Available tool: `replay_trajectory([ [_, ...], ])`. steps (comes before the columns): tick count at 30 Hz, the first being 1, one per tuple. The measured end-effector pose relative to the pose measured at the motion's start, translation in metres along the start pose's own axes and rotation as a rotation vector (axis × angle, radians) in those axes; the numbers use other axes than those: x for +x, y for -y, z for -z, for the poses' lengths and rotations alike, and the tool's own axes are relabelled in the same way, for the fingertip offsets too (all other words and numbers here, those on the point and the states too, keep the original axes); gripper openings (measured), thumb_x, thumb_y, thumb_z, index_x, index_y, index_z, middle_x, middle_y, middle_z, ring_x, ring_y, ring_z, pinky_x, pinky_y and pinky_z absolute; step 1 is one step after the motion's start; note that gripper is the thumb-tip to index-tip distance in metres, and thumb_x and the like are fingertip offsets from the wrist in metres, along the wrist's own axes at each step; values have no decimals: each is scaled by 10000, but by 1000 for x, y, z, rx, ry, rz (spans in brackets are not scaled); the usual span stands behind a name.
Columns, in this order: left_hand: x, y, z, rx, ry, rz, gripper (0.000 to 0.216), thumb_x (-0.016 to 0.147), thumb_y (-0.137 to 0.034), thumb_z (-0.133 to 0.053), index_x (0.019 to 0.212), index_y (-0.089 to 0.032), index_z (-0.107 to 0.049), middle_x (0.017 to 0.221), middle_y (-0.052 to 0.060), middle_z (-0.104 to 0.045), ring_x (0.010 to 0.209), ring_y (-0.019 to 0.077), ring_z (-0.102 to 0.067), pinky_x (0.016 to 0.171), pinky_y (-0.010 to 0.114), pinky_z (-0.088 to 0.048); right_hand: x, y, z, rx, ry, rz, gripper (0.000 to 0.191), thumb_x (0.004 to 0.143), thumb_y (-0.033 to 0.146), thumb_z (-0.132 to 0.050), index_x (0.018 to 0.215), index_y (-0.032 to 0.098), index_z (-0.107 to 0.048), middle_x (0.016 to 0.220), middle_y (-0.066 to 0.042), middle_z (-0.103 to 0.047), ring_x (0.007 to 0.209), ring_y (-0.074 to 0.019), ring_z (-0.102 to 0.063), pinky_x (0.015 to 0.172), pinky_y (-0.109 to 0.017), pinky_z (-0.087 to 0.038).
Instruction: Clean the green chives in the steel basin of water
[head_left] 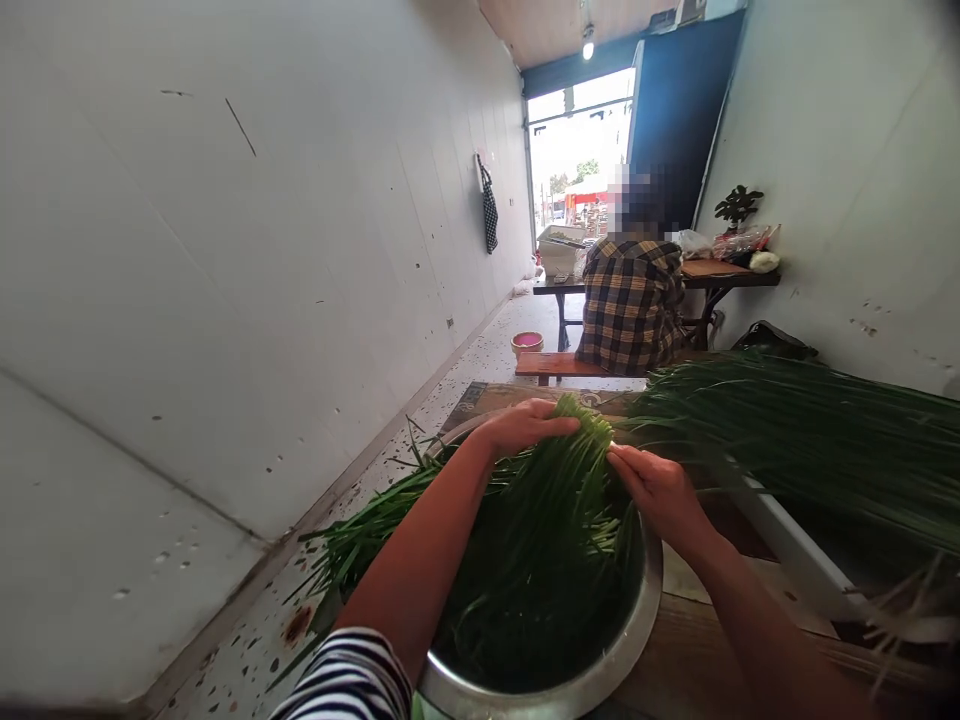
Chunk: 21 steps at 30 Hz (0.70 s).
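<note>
A large steel bowl [637, 625] sits on the table in front of me, filled with long green chives [547, 540]. My left hand [521, 425] lies over the far end of the bunch, fingers curved down on the leaves. My right hand [652, 485] grips the same bunch from the right side, fingers closed against the leaves. The chive tips hang over the bowl's left rim toward the floor.
A big heap of loose chives [810, 440] lies in a white tray [795, 560] at my right. A person in a plaid shirt [634, 300] sits on a bench [559, 367] ahead, at a dark table [720, 272]. A pink bowl [526, 342] stands on the speckled floor. White walls run along both sides.
</note>
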<state>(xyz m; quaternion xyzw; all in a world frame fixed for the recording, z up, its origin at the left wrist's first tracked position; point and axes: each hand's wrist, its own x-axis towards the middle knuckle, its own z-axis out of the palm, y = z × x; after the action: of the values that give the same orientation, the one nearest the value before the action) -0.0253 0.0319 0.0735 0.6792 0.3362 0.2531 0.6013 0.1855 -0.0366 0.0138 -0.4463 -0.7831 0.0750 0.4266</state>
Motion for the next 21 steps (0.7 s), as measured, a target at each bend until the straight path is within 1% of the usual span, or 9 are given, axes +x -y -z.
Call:
replay_trajectory([
  [2,0,-3,-7,17,10,-7,327,688,-465,-714,756,-145,-735,716,52,-697,605,132,-594,625,251,-470,-1,2,5,0,-4,-15,298,944,326,-419,849,204,-674,793,-46,-717,686,-174,-651,632,-260,-464],
  [5,-1,-6,-16,13,24,-1,345,700,-475,-701,737,-133,-726,709,55,-690,602,134,-593,620,256,-473,-4,8,12,-7,-12,-7,316,948,319,-413,805,194,-666,713,-34,-689,622,-154,-630,594,-244,-444],
  [8,-3,-7,-21,-14,48,6,388,704,-497,-690,809,-125,-727,766,72,-699,634,145,-609,650,273,-487,-7,15,16,-13,-39,-6,319,953,300,-412,800,179,-665,733,-41,-698,629,-146,-634,598,-238,-448],
  [10,-5,-10,-22,11,102,-6,404,665,-481,-727,868,-132,-726,838,80,-706,708,167,-629,703,286,-494,-9,19,17,-29,-64,-7,318,956,292,-411,816,174,-672,783,-53,-716,670,-152,-653,631,-244,-466],
  [13,-16,-22,-18,142,198,-36,389,612,-410,-777,898,-151,-726,911,76,-705,832,203,-634,777,293,-485,-10,24,18,-85,-110,9,296,955,285,-424,867,179,-686,876,-63,-734,755,-172,-673,705,-274,-487],
  [16,-38,-41,-10,362,172,-18,289,637,-350,-760,856,-165,-723,877,61,-697,841,206,-623,762,280,-469,-9,33,24,-111,-151,80,243,942,268,-465,929,185,-693,956,-63,-737,814,-183,-677,766,-303,-489],
  [18,-56,-51,-3,508,130,4,222,672,-348,-728,805,-172,-709,805,35,-675,775,182,-606,710,264,-449,-8,41,33,-97,-155,98,224,932,270,-488,950,201,-700,954,-53,-736,815,-186,-678,765,-308,-487],
  [19,-64,-53,0,565,114,11,202,689,-359,-711,769,-173,-697,751,17,-652,719,162,-585,674,255,-433,-7,46,39,-99,-150,77,218,927,280,-497,960,217,-704,941,-44,-735,802,-187,-676,747,-307,-485],
  [21,-80,-49,6,633,88,16,220,718,-389,-677,695,-170,-667,646,-15,-584,610,120,-515,603,239,-389,-3,54,54,-149,-216,-23,213,914,310,-519,986,235,-705,877,-36,-726,751,-191,-666,688,-306,-470],
])
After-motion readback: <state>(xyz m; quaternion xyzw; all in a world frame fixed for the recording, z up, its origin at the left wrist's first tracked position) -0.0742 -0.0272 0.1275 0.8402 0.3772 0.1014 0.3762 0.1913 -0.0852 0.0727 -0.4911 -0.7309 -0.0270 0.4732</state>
